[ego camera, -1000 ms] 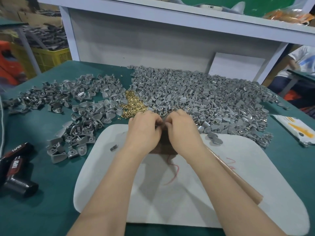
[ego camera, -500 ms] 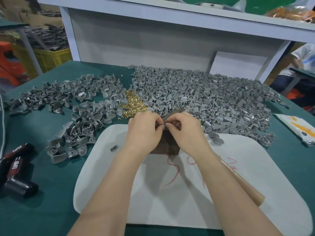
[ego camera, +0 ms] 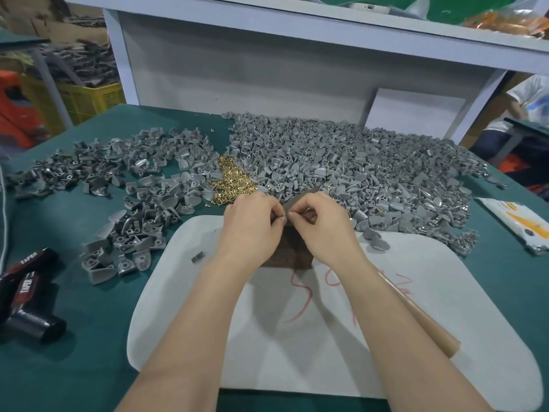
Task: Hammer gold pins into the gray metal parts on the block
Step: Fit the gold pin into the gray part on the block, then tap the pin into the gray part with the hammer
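At the table's left edge lies a black tool (ego camera: 26, 295). Beyond it, toward the far left corner, a loose heap of gray parts (ego camera: 124, 185) spreads out, and a small pile of gold pins (ego camera: 234, 182) sits at mid-table, just past the far edge of a white board (ego camera: 208, 322).

The left hand (ego camera: 252, 230) and right hand (ego camera: 323, 230) meet over the far edge of that board, above a dark block (ego camera: 292, 254) that stands on it. Both sets of fingers are curled, with the tips pressed together at the block's top. Whatever they pinch is hidden, so I cannot tell whether it is a pin or a part. This is probably the seating step, before any blow.

A wooden handle (ego camera: 427, 328), likely the hammer's, lies on the board under the right forearm. The big heap (ego camera: 371, 173) fills the far right of the table, and a packet (ego camera: 517, 221) lies at the right edge.

Risks: a pin set crooked would bend or fly off under the hammer. Letting go with the right hand to fetch the handle could tip the piece. Fingers kept close to the block's top could be struck.
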A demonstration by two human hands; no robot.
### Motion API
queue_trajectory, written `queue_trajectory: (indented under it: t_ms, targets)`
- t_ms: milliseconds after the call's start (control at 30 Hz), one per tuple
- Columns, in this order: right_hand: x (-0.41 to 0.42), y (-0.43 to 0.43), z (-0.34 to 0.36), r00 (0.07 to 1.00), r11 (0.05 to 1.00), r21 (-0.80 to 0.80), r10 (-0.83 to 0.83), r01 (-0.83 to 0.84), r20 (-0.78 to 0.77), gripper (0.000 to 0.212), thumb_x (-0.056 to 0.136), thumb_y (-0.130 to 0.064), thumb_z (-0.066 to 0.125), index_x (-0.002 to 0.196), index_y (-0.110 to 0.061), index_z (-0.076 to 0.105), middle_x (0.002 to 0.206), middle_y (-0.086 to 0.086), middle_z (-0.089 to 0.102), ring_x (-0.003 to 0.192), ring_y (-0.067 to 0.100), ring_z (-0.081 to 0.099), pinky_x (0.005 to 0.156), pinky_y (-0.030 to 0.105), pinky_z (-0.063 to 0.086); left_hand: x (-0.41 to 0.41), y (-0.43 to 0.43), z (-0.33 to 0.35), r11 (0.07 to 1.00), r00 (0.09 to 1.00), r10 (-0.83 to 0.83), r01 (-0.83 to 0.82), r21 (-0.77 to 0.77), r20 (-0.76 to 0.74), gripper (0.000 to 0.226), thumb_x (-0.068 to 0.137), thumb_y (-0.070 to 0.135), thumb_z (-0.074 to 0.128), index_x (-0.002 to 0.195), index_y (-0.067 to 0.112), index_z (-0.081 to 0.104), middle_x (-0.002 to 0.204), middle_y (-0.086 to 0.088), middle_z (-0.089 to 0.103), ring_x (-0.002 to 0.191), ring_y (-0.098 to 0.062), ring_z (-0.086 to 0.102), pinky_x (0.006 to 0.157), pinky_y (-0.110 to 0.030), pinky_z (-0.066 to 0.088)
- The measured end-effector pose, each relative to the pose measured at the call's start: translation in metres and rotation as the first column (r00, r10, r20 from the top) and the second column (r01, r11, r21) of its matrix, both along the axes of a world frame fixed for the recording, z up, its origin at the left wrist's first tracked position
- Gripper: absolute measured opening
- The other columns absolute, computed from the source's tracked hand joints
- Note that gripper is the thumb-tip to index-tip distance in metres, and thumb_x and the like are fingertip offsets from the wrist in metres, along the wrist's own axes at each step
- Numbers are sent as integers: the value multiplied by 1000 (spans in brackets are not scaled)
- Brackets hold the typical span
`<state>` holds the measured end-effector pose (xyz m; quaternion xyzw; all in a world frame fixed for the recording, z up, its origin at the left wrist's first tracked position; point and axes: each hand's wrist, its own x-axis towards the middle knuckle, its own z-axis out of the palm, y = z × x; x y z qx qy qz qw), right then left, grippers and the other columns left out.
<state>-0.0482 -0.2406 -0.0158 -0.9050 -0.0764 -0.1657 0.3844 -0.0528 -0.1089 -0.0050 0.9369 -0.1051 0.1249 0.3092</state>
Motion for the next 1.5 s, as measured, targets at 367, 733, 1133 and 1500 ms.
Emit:
queue_trajectory:
  t_ms: [367,733,1133,1500]
  targets:
    - [-1,1,-2,1000,1000,6,-12,12,6,18,86,-10,63,74,-21,56,81,-11,48,68,-1,47,64,7,36,0,-1,-1,1000,1000,5,-5,-20,8,8,88,22,61,89,20,69,98,0,62,102,-25,53,90,-43,42]
    - [-14,-39,18,957,944,-256,-251,208,-146,35,88,-43,57,86,-10,66,86,6,69,80,22,62,75,37,51,0,0,1,1000,1000,-1,1,-9,-26,8,90,24,60,89,21,67,98,4,61,102,-22,54,92,-43,42]
    - [-39,-49,32,964,951,-253,-219,176,-151,32,93,-22,52,124,-25,48,100,5,67,82,25,64,68,30,47,0,-2,2,1000,998,21,-21,1,-55,7,88,24,60,86,21,66,101,3,63,103,-22,53,92,-41,43]
    - [-87,-34,42,983,900,-418,-55,125,176,74,91,-19,54,121,-75,15,112,-10,67,97,21,62,74,33,51,-1,-2,2,1000,999,22,-23,-21,-41,11,88,23,63,87,19,73,97,1,69,98,-25,60,89,-39,46]
